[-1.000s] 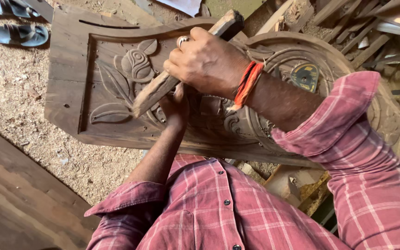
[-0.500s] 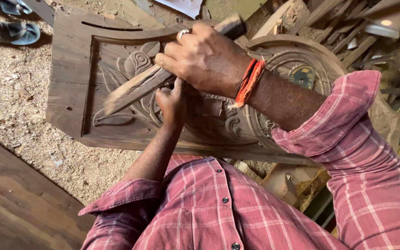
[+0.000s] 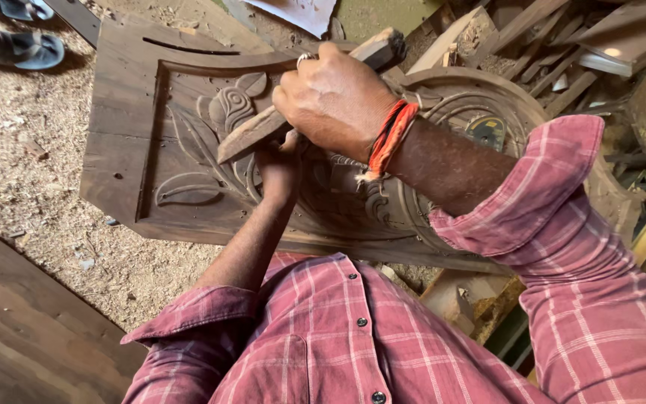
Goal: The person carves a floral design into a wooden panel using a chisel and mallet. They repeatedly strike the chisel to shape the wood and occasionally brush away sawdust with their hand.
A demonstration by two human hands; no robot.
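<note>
A dark carved wooden panel (image 3: 125, 142) with a flower and leaf relief lies on sawdust in front of me. My right hand (image 3: 334, 101), with a ring and an orange wrist thread, grips a long wooden mallet (image 3: 252, 135) raised over the carving. My left hand (image 3: 278, 168) rests on the panel just below the mallet, fingers closed; the tool in it is hidden by the right hand. Both forearms come out of rolled red checked sleeves.
Sawdust (image 3: 31, 187) covers the floor at left. A pair of sandals (image 3: 16, 45) lies at the top left. Wood offcuts and planks (image 3: 562, 45) pile up at the top right. A dark plank (image 3: 16, 329) runs along the bottom left.
The mallet in my right hand swung down towards the left hand and has come back up a little. The view has shifted slightly; the left hand stays on the carving.
</note>
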